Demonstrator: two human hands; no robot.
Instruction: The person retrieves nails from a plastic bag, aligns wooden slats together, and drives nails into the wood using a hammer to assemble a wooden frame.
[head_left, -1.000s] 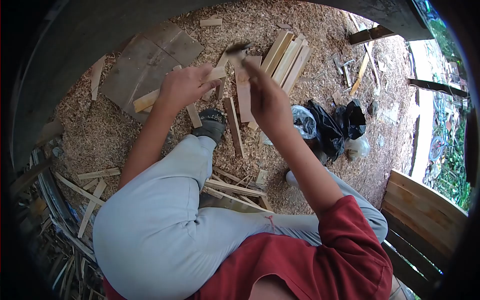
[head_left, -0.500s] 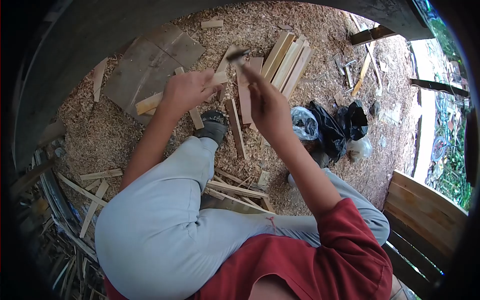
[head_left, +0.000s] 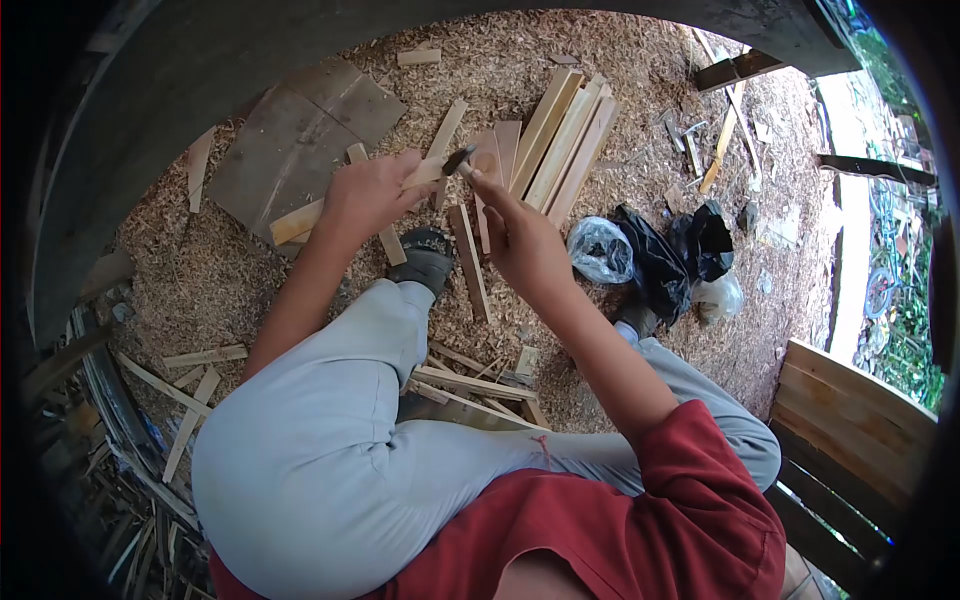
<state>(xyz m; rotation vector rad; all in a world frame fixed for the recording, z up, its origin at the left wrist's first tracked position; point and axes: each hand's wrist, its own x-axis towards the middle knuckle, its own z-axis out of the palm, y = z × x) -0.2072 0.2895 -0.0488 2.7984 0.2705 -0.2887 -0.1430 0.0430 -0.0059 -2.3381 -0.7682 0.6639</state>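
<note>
My left hand (head_left: 370,190) is closed over a pale wooden strip (head_left: 298,221), whose ends show on both sides of it. Another slat lies crosswise under that strip. In my right hand (head_left: 525,235) is a hammer (head_left: 459,160), gripped by its handle. Its dark head is at the right end of the strip, close to my left fingertips; whether it touches the wood I cannot tell. Most of the handle is hidden by my fingers. My shoe (head_left: 424,262) stands just below the crosswise slat.
A stack of planks (head_left: 565,140) lies beyond my right hand. Black plastic bags (head_left: 655,260) and a clear bag (head_left: 600,249) sit to the right. Another hammer (head_left: 690,148) rests among wood shavings. A brown board (head_left: 300,150) lies at the left, with scrap sticks (head_left: 475,378) near my legs.
The hammer has swung down and left, from raised above the strip to its right end. My right hand has lowered with it; my left hand stays on the strip.
</note>
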